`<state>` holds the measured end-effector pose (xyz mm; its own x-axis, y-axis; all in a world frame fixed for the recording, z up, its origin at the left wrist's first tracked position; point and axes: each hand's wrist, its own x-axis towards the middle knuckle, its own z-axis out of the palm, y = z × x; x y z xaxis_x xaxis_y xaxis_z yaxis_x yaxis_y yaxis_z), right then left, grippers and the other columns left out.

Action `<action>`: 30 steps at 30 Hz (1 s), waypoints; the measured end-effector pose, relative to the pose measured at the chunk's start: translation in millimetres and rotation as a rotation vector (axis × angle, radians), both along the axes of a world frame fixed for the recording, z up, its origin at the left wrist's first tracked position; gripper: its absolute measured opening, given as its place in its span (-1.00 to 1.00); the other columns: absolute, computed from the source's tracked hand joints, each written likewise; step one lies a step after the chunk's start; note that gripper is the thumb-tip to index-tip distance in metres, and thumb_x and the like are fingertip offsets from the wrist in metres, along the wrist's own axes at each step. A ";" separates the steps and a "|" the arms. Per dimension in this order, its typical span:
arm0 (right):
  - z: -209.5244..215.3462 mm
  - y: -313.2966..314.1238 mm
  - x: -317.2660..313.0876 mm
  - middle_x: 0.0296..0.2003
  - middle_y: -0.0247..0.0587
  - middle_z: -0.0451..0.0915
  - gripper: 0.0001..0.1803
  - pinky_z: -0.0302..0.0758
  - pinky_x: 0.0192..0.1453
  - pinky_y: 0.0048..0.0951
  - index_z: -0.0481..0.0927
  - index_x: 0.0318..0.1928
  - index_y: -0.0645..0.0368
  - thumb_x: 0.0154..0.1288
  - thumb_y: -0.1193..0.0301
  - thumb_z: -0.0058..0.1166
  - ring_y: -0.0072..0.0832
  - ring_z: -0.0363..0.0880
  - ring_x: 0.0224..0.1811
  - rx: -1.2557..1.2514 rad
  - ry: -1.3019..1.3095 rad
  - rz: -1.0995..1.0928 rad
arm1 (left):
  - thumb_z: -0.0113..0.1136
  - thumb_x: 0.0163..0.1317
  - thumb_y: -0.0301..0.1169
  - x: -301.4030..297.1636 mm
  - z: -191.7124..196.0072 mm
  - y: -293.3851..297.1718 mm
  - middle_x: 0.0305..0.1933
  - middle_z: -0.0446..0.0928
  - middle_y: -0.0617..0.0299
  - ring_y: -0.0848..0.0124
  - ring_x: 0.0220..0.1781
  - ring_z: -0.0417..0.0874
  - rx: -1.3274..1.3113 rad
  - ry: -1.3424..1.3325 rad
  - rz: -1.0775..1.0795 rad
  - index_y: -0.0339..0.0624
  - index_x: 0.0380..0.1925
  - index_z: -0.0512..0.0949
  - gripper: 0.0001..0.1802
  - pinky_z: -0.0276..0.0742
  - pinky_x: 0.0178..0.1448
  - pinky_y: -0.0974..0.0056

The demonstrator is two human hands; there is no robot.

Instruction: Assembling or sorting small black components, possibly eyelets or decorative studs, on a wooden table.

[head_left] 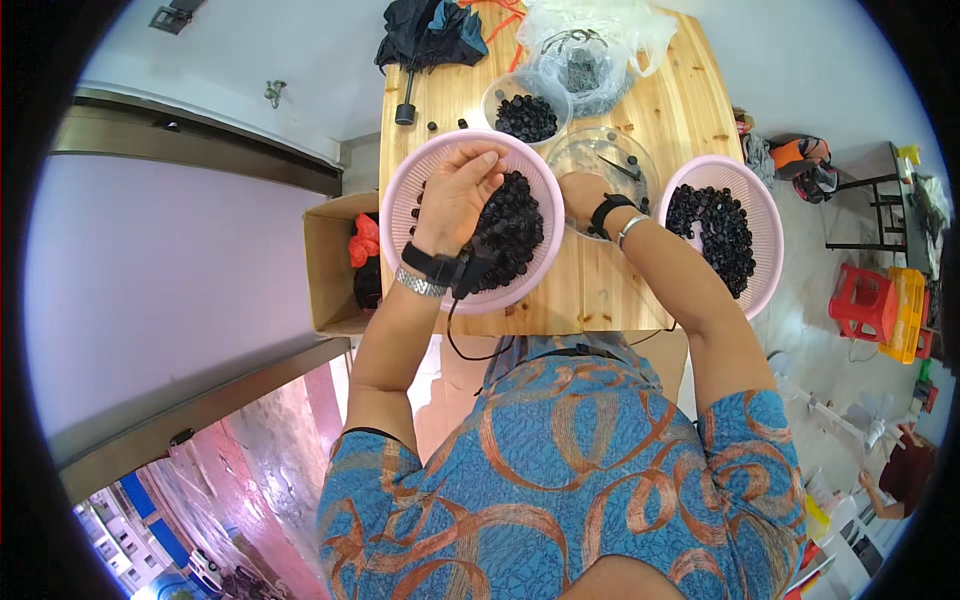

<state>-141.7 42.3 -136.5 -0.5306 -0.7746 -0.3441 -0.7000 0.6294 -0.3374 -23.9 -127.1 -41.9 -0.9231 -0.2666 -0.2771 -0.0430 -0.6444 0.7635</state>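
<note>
My left hand (462,195) hovers over the left pink basket (397,180), thumb and fingers pressed together; anything between them is too small to make out. Small round black parts (515,225) that look like caps or knobs are heaped in that basket, partly hidden by my wrist. My right hand (584,195) is bent, with its fingers curled under, at the left side of a transparent round tub (640,150). Whatever it holds is out of sight. A dark pointed tool (618,168) and a few black pieces lie in the tub, beyond my right hand.
On the right, another pink basket (772,235) holds more black parts. Behind stand a transparent bowl (490,100) of black pieces, plastic bags (600,40) and a folded umbrella (425,35). A cardboard box (325,265) sits left of the wooden table (690,100). Another person (910,470) is far right.
</note>
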 end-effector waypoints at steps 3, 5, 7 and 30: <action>-6.5 10.7 -11.1 -0.45 0.04 0.59 -0.84 0.51 -0.24 -0.26 0.62 -0.39 0.21 0.02 0.47 0.00 -0.18 0.60 -0.34 -0.129 0.000 -0.118 | 0.03 0.19 -0.59 9.1 3.6 7.7 -0.22 0.55 0.18 0.46 -0.18 0.58 0.064 0.025 0.019 -0.27 -0.25 0.48 -0.87 0.52 -0.09 0.42; 10.3 22.4 -18.2 -0.47 -0.13 0.59 -0.84 0.51 -0.35 -0.47 0.57 -0.35 0.26 0.05 0.43 0.15 -0.44 0.58 -0.43 -0.378 -0.598 -0.437 | 0.01 0.22 -0.56 14.1 4.8 14.2 -0.12 0.52 0.15 0.43 -0.09 0.56 0.036 0.092 -0.009 -0.24 -0.18 0.47 -0.83 0.51 0.01 0.42; 31.0 34.7 -13.3 -0.43 -0.20 0.58 -0.84 0.50 -0.35 -0.55 0.56 -0.31 0.26 0.09 0.45 0.13 -0.53 0.56 -0.41 -0.582 -0.764 -0.546 | 0.00 0.22 -0.57 16.3 13.1 24.0 -0.11 0.51 0.14 0.42 -0.08 0.56 0.048 0.100 -0.006 -0.25 -0.16 0.47 -0.82 0.50 0.02 0.42; 167.5 118.5 63.2 -0.29 -0.26 0.57 -0.86 0.53 -0.34 -0.69 0.51 -0.18 0.26 0.26 0.52 -0.02 -0.66 0.52 -0.35 -1.554 -1.322 -0.619 | -0.02 0.23 -0.59 8.0 72.1 131.4 -0.10 0.47 0.05 0.35 -0.03 0.54 0.536 0.099 -0.174 -0.31 -0.08 0.38 -0.76 0.57 0.01 0.47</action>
<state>-78.4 160.9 31.0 -0.8074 -0.5880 -0.0476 0.4609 -0.5783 -0.6731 -15.9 4.3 30.2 -0.9692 0.0453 -0.2421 -0.1280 -0.9325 0.3377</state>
